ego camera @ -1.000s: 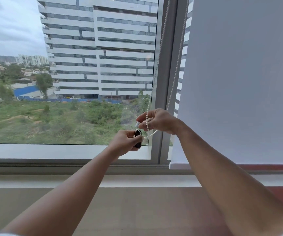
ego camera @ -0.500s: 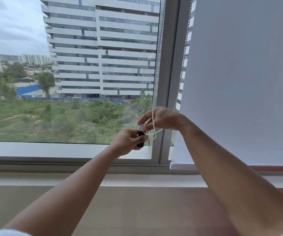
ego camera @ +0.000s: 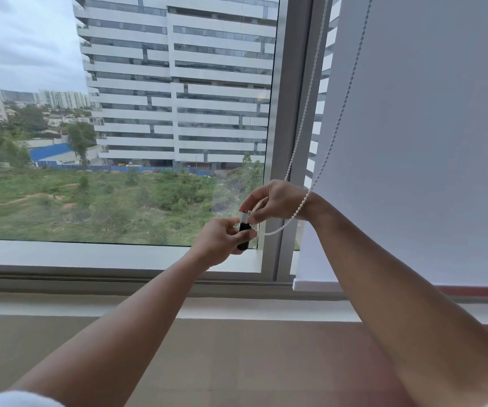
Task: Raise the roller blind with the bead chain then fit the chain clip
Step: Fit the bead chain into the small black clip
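The roller blind point(ego camera: 427, 142) hangs at right; its bead chain point(ego camera: 329, 148) loops across the right wrist down to the clip point(ego camera: 244, 230), upright. Left hand point(ego camera: 222, 239) grips its black body; right hand point(ego camera: 275, 201) pinches the silver top, directly above

A large fixed pane of clear window glass point(ego camera: 119, 127) fills the left of the view, bounded on the right by a vertical grey metal mullion point(ego camera: 292, 113) and below by a white flat sill ledge point(ego camera: 90, 254) over a grey metal bottom frame rail point(ego camera: 90, 277). Beneath the frame runs a pale plaster ledge point(ego camera: 61, 304), and below it a beige smooth wall surface point(ego camera: 237, 362) with a reddish band point(ego camera: 471, 290) at the right. Through the glass, even overcast daylight shows a white multi-storey building with banded windows point(ego camera: 178, 83), a green scrub field point(ego camera: 90, 201), a blue low fence point(ego camera: 49, 152) and a grey cloudy sky point(ego camera: 17, 39).
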